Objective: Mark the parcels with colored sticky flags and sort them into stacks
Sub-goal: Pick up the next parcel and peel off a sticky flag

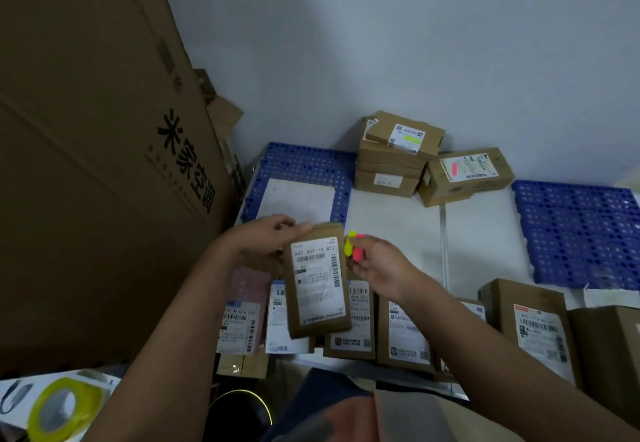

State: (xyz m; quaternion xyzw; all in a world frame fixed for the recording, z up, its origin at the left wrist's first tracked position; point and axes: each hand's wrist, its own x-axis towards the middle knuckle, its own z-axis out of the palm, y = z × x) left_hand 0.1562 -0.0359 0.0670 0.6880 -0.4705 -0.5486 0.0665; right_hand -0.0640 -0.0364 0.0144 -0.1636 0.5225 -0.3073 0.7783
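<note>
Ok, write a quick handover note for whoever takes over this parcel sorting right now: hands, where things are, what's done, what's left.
Left hand: grips the top end of a small brown parcel, label facing up, no flag on it yet.
Right hand: pinches the yellow and pink sticky flags beside that parcel.
Done: a stack by the wall whose top parcel carries a yellow flag; next to it a parcel with a pink flag.
Left: flag the held parcel and put it on the matching stack, then work through the unflagged parcels in the near row.
</note>
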